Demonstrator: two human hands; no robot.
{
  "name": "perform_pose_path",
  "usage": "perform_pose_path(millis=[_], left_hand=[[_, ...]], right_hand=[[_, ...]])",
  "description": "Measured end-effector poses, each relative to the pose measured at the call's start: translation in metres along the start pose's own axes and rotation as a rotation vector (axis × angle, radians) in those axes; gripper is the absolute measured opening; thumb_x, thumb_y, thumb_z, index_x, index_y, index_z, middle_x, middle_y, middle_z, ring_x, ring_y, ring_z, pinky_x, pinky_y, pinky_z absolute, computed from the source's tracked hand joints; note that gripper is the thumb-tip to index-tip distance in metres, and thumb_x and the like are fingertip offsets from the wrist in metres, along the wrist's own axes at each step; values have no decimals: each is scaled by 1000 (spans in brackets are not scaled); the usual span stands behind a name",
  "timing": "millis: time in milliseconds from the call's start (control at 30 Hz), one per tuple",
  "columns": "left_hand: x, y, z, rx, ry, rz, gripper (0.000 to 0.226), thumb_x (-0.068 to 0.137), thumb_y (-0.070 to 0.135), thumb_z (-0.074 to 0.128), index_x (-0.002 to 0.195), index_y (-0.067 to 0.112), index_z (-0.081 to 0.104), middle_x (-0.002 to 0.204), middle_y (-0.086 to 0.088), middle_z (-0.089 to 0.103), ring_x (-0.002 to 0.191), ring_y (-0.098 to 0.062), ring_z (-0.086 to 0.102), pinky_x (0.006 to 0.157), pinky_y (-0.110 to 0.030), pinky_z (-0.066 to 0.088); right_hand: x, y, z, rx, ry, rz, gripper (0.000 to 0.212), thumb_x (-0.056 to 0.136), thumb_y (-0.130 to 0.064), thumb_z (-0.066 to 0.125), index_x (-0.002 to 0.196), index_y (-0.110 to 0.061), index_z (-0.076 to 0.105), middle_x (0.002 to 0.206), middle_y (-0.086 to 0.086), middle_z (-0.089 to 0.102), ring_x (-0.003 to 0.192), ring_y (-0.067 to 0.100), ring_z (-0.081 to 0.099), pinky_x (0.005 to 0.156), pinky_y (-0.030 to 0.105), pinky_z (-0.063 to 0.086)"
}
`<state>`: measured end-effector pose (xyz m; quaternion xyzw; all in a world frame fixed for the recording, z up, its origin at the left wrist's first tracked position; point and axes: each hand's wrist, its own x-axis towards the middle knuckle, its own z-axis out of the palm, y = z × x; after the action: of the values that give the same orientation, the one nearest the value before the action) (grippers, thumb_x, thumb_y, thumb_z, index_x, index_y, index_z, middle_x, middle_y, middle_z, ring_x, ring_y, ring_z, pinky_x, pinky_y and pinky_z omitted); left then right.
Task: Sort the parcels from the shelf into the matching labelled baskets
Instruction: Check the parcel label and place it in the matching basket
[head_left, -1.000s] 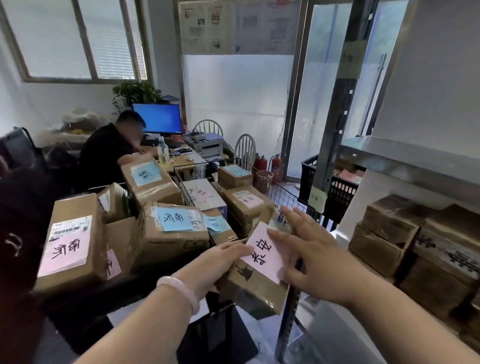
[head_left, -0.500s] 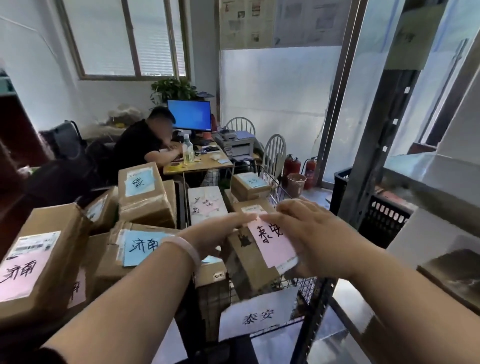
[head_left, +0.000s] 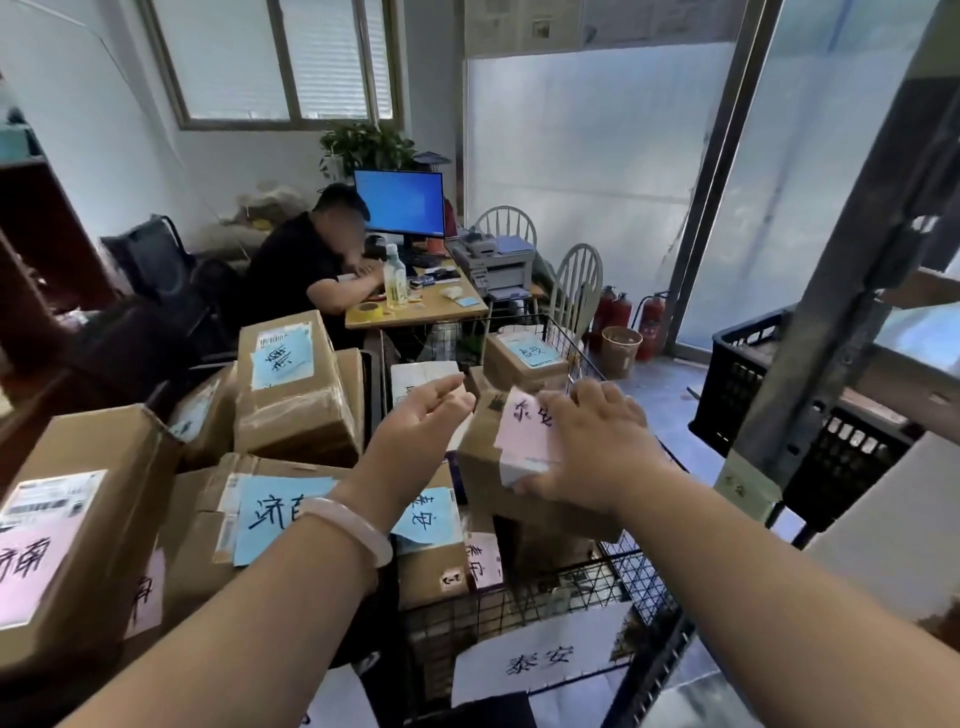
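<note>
Fingers (head_left: 597, 402) grip parcel (head_left: 480, 462) over crowded wire basket (head_left: 571, 587).

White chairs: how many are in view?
2. One white chair stands behind the printer; the second chair is right of it, beside the fire extinguishers. Parcels could hide more.

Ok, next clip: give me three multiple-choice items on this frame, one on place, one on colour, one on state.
1. Where is the parcel under the right hand? A on the desk; B over the wire basket; C in the black crate.
2. Its label's colour? A pink; B blue; C yellow.
3. The left hand? A holds a bottle; B holds tape; C holds nothing.
Answers: 1 B, wire mesh shows below it. 2 A, pink paper shows beside the fingers. 3 C, its fingers are relaxed, nothing in them.
</note>
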<state>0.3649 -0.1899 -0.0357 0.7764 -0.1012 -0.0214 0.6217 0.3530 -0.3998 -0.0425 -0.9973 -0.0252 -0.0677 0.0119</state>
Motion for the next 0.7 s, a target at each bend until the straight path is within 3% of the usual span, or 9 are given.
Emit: perform_pose_path(millis=[100, 233, 367, 533, 600, 700], left_hand=[[1, 1, -3, 16, -17, 5, 37, 99, 40, 52, 136, 37, 53, 111, 27, 52, 100, 10, 48, 75, -15, 37], [-1, 0, -3, 50, -53, 18, 37, 99, 36, 54, 136, 37, 53, 116, 20, 55, 101, 11, 48, 71, -9, 38], [-4, -6, 4, 107, -109, 24, 35, 98, 33, 56, 131, 42, 52, 125, 11, 54, 107, 6, 50, 61, 3, 40], [-4, -18, 15, 124, -146, 19, 37, 96, 32, 60, 128, 48, 49, 129, 11, 53, 108, 5, 50, 65, 0, 43], [-4, -21, 20, 147, -137, 26, 39, 94, 36, 62, 128, 49, 50, 129, 11, 53, 108, 6, 50, 74, -4, 43], [-4, -27, 28, 238, -119, 29, 54, 81, 52, 56, 135, 49, 49, 130, 12, 51, 118, -4, 49, 99, -27, 44]], right_hand=[[10, 5, 8, -61, -181, -174, 108, 57, -77, 65, 148, -39, 22, 147, -3, 28, 137, 26, 17, 115, 50, 12], [14, 16, 18, -61, -368, -214, 108, 60, -52, 79, 148, -47, 17, 150, -8, 26, 142, 26, 13, 115, 54, 10], [13, 25, 37, -182, -447, -229, 107, 64, -36, 82, 147, -51, 16, 147, -6, 31, 138, 25, 22, 116, 51, 18], [16, 34, 62, -222, -567, -181, 102, 68, -32, 82, 149, -45, 21, 152, -4, 28, 141, 25, 25, 114, 47, 27], [18, 36, 74, -188, -617, -152, 94, 74, -26, 77, 149, -43, 23, 152, -2, 28, 141, 26, 26, 114, 49, 31], [21, 39, 91, -154, -670, -132, 85, 81, -19, 71, 148, -40, 25, 146, 2, 33, 137, 27, 32, 109, 50, 37]])
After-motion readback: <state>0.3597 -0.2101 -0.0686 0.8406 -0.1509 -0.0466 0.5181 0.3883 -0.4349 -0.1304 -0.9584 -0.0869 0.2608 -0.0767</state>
